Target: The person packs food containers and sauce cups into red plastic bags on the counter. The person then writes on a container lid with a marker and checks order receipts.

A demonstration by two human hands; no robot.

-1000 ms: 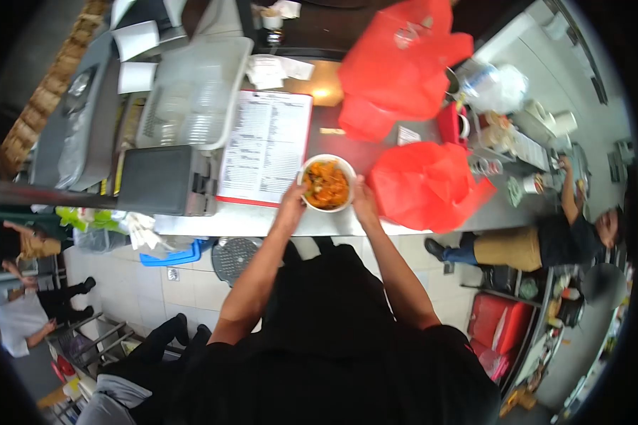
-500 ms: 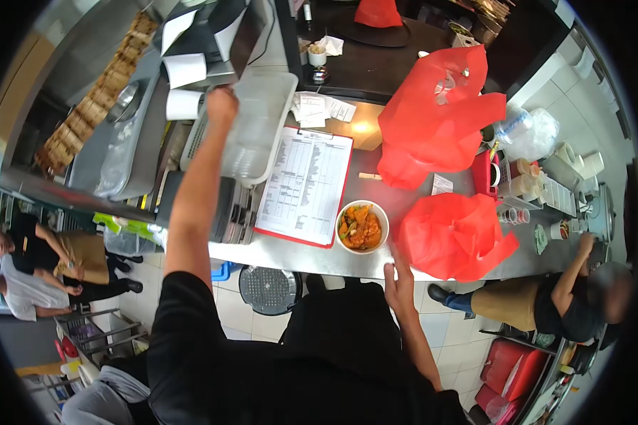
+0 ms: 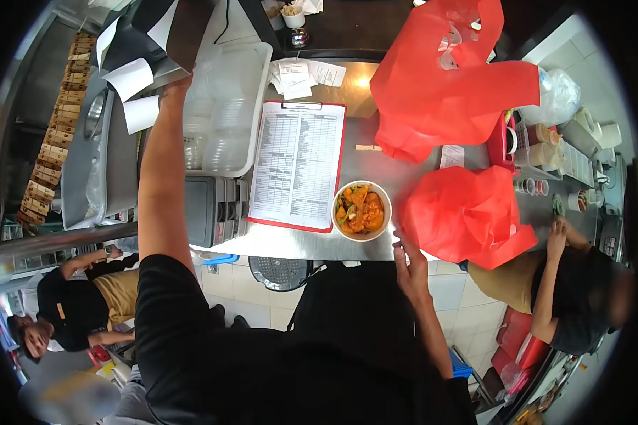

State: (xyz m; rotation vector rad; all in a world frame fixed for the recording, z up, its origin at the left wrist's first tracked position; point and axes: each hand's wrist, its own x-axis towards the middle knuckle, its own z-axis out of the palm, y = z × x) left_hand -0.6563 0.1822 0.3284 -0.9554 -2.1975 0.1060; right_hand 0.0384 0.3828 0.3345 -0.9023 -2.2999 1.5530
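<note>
Because the bowl sits near the counter edge, presumably for reach, we log right grip loosely open, apparently empty; left grip we cannot tell.

A lane of silver metal counter is running between the red-edged paper clipboard and the tall red plastic bag. A round white bowl of orange food is obstructing its near end; a squat red plastic bag is restricting right-side clearance.

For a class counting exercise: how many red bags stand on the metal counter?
2: the far bag, beyond the near bag, which sits right of the food bowl. Others could be hidden behind them.
</note>
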